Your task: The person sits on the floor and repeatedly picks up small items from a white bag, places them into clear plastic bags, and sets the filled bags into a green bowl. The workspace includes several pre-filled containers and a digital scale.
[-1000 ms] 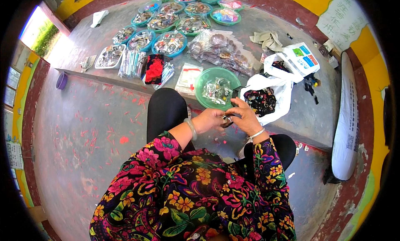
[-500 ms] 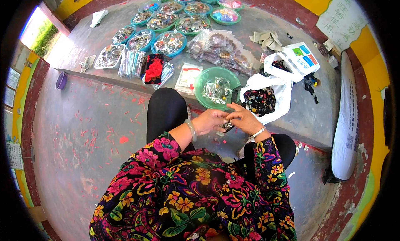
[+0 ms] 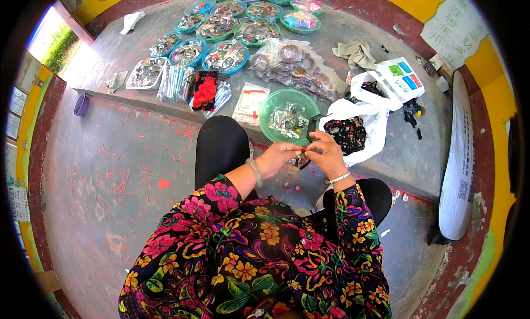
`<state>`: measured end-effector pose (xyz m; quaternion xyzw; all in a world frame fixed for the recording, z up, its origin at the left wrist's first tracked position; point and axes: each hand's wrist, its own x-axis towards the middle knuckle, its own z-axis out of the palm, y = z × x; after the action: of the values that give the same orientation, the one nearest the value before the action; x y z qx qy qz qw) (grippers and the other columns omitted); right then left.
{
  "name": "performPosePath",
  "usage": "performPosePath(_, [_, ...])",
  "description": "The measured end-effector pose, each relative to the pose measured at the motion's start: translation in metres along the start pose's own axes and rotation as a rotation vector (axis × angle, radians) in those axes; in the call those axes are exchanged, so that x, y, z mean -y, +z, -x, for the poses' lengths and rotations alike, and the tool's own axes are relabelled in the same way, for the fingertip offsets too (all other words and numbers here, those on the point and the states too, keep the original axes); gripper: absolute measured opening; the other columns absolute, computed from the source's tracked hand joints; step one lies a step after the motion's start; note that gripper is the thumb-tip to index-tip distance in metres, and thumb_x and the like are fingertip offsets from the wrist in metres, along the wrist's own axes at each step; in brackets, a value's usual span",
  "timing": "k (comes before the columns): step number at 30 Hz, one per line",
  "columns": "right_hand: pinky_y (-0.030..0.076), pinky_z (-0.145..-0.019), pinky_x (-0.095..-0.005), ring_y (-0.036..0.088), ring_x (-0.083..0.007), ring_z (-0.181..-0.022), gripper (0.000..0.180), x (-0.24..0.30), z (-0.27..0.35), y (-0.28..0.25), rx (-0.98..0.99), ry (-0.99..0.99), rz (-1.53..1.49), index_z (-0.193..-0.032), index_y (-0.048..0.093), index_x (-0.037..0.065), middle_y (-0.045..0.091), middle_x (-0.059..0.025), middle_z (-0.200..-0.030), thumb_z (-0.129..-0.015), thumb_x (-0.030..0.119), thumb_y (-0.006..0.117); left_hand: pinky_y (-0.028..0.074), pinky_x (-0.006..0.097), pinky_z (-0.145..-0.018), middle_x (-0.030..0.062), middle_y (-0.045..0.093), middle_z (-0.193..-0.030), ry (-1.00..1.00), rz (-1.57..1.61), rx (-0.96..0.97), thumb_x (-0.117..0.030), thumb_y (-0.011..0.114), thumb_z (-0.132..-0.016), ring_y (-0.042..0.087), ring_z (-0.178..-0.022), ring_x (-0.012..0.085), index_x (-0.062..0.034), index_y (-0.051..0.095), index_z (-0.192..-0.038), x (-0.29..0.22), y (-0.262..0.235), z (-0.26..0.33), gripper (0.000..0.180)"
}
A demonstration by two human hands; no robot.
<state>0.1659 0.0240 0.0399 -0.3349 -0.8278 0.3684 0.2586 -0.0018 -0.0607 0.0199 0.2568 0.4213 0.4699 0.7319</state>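
My left hand (image 3: 279, 158) and my right hand (image 3: 328, 155) meet in front of my knees, fingertips pinched close together. Between them is a small dark, shiny item (image 3: 300, 161), partly covered by the fingers; its kind is unclear. Just beyond the hands stands a light green basin (image 3: 264, 120) with small clear packets (image 3: 288, 120) inside. To the right of the basin, an open white plastic bag (image 3: 376, 139) holds a heap of dark, multicoloured small items (image 3: 348, 134).
Several basins of packaged goods, such as a blue basin (image 3: 225, 57), cover the raised ledge (image 3: 149, 37). Nearer lie clear bags of brownish goods (image 3: 298, 68), a red-and-black cloth item (image 3: 205, 91) and a white packet (image 3: 250, 101). A purple bowl (image 3: 81, 105) rests on the floor at left.
My right fingers have come down and drawn in against the left fingertips. The dark item between the hands has shifted slightly, and both hands stay in nearly the same place.
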Motion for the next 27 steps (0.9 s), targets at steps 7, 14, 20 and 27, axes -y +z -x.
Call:
performPosePath(7, [0.035, -0.095, -0.0374, 0.041, -0.0315, -0.117, 0.011, -0.001, 0.003, 0.005, 0.039, -0.084, 0.085, -0.073, 0.067, 0.010, 0.055, -0.0124, -0.115, -0.062, 0.010, 0.065, 0.054, 0.027, -0.064, 0.0016, 0.056, -0.100, -0.034, -0.019, -0.055, -0.014, 0.048, -0.089, 0.055, -0.085, 0.0100, -0.0045, 0.056, -0.107, 0.003, 0.004, 0.000, 0.022])
performPosePath(14, [0.031, -0.099, -0.0364, 0.035, -0.0317, -0.122, 0.015, -0.009, 0.000, 0.004, 0.159, 0.033, -0.091, -0.080, 0.069, 0.012, 0.047, -0.0129, -0.125, -0.066, 0.011, 0.065, 0.054, 0.025, -0.062, 0.0017, 0.057, -0.097, 0.018, 0.052, -0.063, -0.013, 0.048, -0.089, 0.056, -0.082, 0.0101, -0.0039, 0.056, -0.106, 0.006, 0.002, 0.000, 0.021])
performPosePath(20, [0.023, -0.103, -0.0397, 0.023, -0.0335, -0.129, 0.022, -0.004, -0.001, -0.001, 0.368, -0.013, -0.076, -0.088, 0.068, 0.014, 0.036, -0.0163, -0.134, -0.069, 0.008, 0.058, 0.049, 0.021, -0.052, 0.0023, 0.059, -0.092, 0.049, 0.088, -0.082, -0.014, 0.049, -0.089, 0.056, -0.075, 0.0083, -0.0034, 0.057, -0.103, 0.011, 0.001, -0.001, 0.020])
performPosePath(27, [0.021, -0.105, -0.0376, 0.021, -0.0344, -0.130, 0.032, -0.010, 0.000, 0.003, 0.538, 0.014, -0.027, -0.087, 0.067, 0.014, 0.031, -0.0180, -0.137, -0.069, -0.003, 0.047, 0.045, 0.019, -0.048, 0.0009, 0.060, -0.086, 0.017, 0.005, -0.040, -0.016, 0.049, -0.088, 0.056, -0.069, 0.0066, -0.0042, 0.058, -0.100, 0.016, 0.003, -0.002, 0.019])
